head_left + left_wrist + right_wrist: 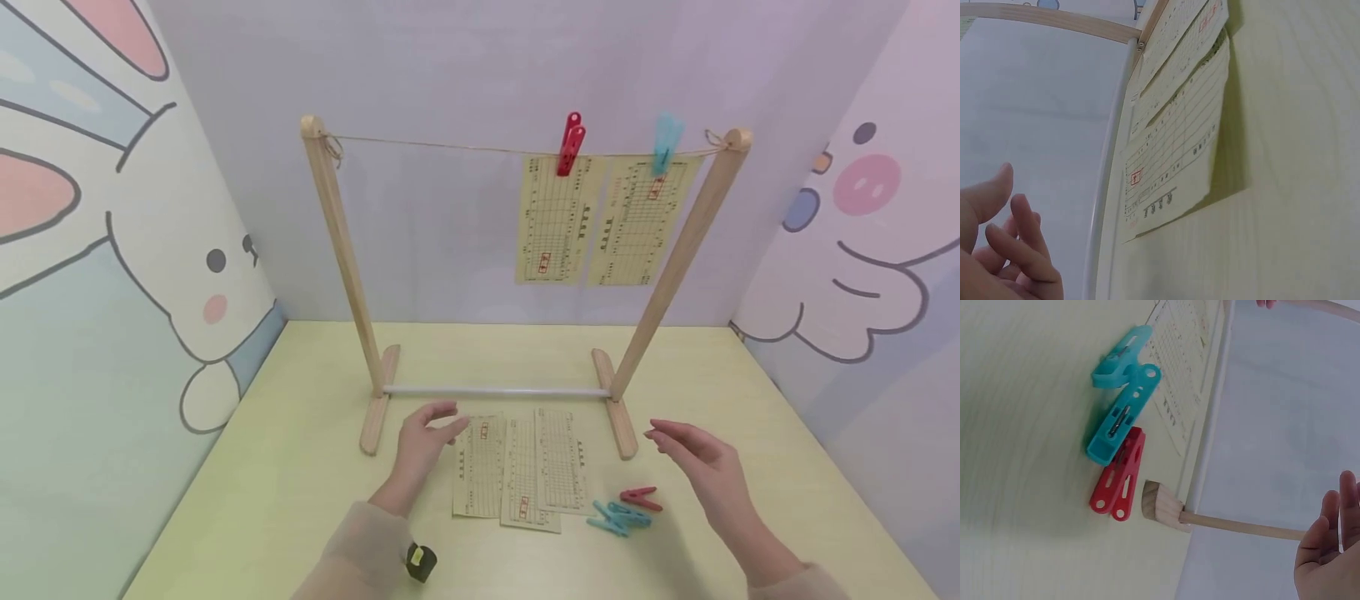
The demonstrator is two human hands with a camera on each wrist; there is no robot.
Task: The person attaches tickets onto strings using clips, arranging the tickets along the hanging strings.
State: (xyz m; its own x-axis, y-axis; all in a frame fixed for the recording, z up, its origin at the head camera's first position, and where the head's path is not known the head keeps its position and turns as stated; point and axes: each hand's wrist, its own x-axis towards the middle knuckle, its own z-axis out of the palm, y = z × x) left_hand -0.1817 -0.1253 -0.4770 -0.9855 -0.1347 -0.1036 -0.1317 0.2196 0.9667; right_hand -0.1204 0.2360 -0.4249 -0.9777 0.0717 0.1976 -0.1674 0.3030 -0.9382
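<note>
Left hand (422,440): fingers loosely curled, holding nothing, beside paper slips (517,471).
Right hand (701,467): fingers relaxed (empty), near clothespins (624,510).
Rack (525,275): two slips pegged.

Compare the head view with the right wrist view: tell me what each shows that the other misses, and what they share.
Only the head view shows the string with two hung paper slips, one under a red clothespin and one under a teal clothespin, plus the left hand hovering beside the leftmost paper slip on the table.

Only the right wrist view shows the end face of the wooden foot close up.

Both show the loose red clothespin, two loose teal clothespins, the white crossbar and the open, empty right hand.
</note>
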